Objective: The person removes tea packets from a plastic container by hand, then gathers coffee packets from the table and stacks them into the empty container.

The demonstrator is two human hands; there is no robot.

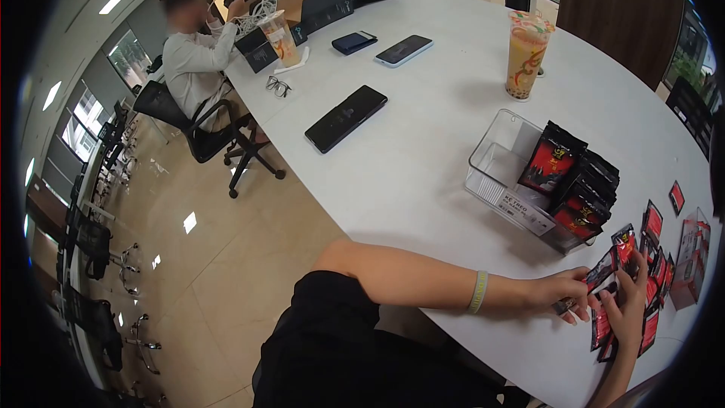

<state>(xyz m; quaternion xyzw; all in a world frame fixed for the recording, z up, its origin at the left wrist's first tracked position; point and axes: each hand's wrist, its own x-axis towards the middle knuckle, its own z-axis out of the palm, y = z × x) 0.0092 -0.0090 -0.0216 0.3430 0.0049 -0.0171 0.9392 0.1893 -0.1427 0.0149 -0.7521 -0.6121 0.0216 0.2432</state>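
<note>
My left hand [560,292], with a pale band on the wrist, is closed on a black-and-red sachet [602,272] near the table's right front edge. Close beside it, my right hand [628,308] has its fingers bent around another red-and-black sachet [625,243]; part of its grip is hidden. Under and behind the hands lies a loose pile of similar sachets [649,325]. A clear plastic bin [495,155] stands just beyond my left hand, its right side filled with upright sachets [578,181]. To the right of the pile is a clear red-tinted box [690,261].
A single red sachet [677,198] lies behind the pile. Farther back stand a tall bubble tea cup [526,57], a light blue phone [405,51], a dark wallet [353,42], a black phone [346,119] and glasses [278,87]. Another person [198,57] sits at the far left.
</note>
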